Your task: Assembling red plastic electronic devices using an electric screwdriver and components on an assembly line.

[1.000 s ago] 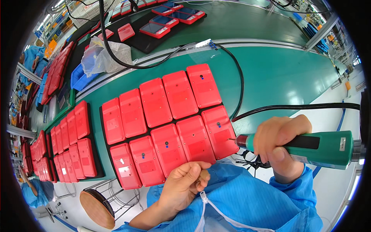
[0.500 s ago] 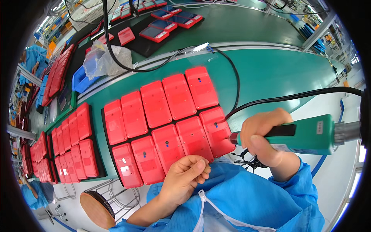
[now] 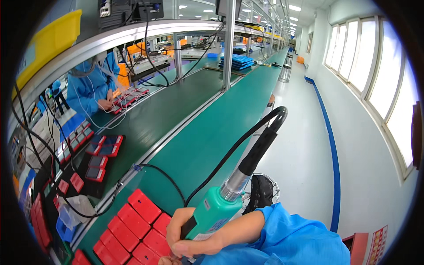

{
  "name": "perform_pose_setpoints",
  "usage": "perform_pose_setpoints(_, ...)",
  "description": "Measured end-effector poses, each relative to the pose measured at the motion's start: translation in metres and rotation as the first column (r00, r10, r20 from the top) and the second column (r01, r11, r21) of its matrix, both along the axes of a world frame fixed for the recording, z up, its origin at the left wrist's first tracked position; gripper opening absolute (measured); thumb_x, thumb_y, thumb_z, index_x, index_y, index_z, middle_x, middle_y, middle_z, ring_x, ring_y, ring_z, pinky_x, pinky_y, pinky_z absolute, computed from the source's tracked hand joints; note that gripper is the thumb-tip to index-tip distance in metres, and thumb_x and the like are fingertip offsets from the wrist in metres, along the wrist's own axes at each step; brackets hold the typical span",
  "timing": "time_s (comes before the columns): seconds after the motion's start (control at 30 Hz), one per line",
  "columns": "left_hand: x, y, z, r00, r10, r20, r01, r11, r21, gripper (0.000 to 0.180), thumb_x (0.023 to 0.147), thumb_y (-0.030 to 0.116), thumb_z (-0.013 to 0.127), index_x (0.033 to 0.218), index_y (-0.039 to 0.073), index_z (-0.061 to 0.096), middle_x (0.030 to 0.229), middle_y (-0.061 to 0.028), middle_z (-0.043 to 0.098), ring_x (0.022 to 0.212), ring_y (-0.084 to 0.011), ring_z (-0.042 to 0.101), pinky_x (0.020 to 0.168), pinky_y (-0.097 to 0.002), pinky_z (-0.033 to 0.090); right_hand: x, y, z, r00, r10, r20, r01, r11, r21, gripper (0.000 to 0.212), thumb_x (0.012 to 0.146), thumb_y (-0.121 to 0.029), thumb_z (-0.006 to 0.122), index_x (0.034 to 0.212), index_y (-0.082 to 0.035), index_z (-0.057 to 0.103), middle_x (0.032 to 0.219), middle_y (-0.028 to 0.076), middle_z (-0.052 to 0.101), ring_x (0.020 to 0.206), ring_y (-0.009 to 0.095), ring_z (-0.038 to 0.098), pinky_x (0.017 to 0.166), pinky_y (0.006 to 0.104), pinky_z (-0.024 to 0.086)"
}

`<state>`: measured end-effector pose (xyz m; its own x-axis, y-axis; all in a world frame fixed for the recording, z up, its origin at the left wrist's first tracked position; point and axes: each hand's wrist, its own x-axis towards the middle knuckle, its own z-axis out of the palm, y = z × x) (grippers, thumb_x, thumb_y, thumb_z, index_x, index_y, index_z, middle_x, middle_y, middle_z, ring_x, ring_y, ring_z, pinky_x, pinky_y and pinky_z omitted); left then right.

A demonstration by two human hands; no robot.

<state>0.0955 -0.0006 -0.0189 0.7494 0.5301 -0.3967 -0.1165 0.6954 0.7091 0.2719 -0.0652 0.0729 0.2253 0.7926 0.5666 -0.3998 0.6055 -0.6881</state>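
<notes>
Head view: the right hand point(image 3: 196, 236) grasps a green electric screwdriver point(image 3: 212, 212), fingers curled around its body. The tool slants, its grey collar end raised toward the upper right; its tip is hidden behind the hand, so I cannot tell whether it touches anything. Only a small part of the left hand point(image 3: 169, 261) shows, at the bottom of the view just below the right; whether it is clenched or released I cannot tell.

The red cases point(image 3: 134, 221) lie in two rows on the green table point(image 3: 201, 137), on the stretch closest to the person, between its rail-side edge and the hands. The second row is partly covered by the right hand. A black cord point(image 3: 234, 148) leaves the raised end of the screwdriver, bends over and runs back down beside the tool toward the table.

A metal rail point(image 3: 185, 126) borders the table's left edge. Beyond it, on a darker green surface point(image 3: 181, 104), red devices with dark screens point(image 3: 96, 167) rest on a black mat, near a clear plastic bag point(image 3: 78, 211) and a blue bin point(image 3: 65, 230). Farther along, a co-worker point(image 3: 86, 95) in blue has hands at more devices. Blue trays point(image 3: 238, 62) are stacked farther on. Off the table's right edge, a black bag point(image 3: 261, 192) sits on a stool.
</notes>
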Motion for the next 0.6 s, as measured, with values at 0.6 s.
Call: perform_pose_setpoints(0.6, 0.008, -0.014, 0.005, 0.993, 0.0, -0.114, -0.009, 0.998, -0.07, 0.033, 0.087, 0.042, 0.048, 0.073, 0.012, 0.045, 0.06, 0.0043, 0.039, 0.047, -0.0064, 0.03, 0.041, -0.0192, 0.024, 0.0, -0.004, 0.0, 0.926, -0.17, 0.339, 0.145, 0.985, 0.096, 0.012, 0.075, -0.004, 0.062, 0.08, -0.002, 0.051, 0.072, 0.005, 0.054, 0.062, 0.013, 0.055, 0.053, 0.027, 0.043)
